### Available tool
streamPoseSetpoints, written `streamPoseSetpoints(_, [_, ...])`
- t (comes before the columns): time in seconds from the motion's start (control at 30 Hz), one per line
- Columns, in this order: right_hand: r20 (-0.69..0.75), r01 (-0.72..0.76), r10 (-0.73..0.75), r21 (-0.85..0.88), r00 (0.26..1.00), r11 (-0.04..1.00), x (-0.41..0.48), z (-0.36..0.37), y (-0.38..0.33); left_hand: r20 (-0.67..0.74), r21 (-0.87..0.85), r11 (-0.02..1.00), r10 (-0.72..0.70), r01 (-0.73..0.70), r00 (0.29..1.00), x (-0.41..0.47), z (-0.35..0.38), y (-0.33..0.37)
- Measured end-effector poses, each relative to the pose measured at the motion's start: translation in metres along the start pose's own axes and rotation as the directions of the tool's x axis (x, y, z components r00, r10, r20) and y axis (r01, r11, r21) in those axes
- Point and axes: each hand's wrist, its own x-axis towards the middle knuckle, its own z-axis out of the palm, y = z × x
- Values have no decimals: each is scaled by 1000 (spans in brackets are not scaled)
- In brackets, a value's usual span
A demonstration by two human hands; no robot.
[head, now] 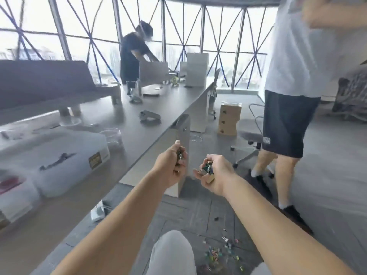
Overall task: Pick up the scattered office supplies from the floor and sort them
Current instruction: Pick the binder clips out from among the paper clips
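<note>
My left hand (172, 167) is raised just right of the grey table's edge (139, 155), fingers curled round a few small clips (180, 155). My right hand (215, 174) is beside it, cupped round a handful of coloured clips and binder clips (207, 170). More coloured paper clips and pins (217, 255) lie scattered on the grey carpet near my knee (171, 253). One dark binder clip (217, 218) lies apart on the floor. Clear plastic organiser boxes (59, 157) stand on the table at the left.
A person in a white shirt and dark shorts (286, 120) stands close on the right. Another person leans over the table's far end (133, 56). A stapler (150, 116) and a clear cup (113, 136) are on the table. An office chair (250, 139) and a wooden drawer unit (228, 120) stand beyond.
</note>
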Motion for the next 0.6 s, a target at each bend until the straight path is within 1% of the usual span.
streamPoseSetpoints(0.07, [30, 30, -29, -57, 999, 998, -12, 31, -5, -41, 116, 990, 80, -75, 996, -16, -7, 25])
streamPoseSetpoints(0.17, [105, 84, -72, -107, 992, 991, -16, 80, -14, -91, 266, 948, 208, -177, 974, -30, -22, 70])
streamPoseSetpoints(0.27, [136, 104, -83, -156, 987, 982, -9, 131, -23, -190, 428, 864, 373, -265, 908, -37, -45, 117])
streamPoseSetpoints(0.37, [203, 148, -103, -221, 974, 964, -1, 190, -26, -218, 520, 789, 493, -327, 843, -41, -77, 161])
streamPoseSetpoints(0.43, [259, 171, -103, -255, 960, 952, 9, 230, -20, -255, 587, 744, 544, -319, 800, -39, -104, 185])
streamPoseSetpoints(0.5, [327, 232, -121, -327, 937, 916, 22, 269, -4, -298, 680, 683, 589, -266, 752, -34, -136, 203])
streamPoseSetpoints(0.57, [394, 320, -151, -411, 907, 854, 38, 302, 16, -314, 784, 593, 634, -183, 707, -29, -172, 216])
streamPoseSetpoints(0.6, [423, 366, -167, -451, 891, 814, 47, 317, 28, -316, 825, 549, 644, -133, 697, -27, -190, 220])
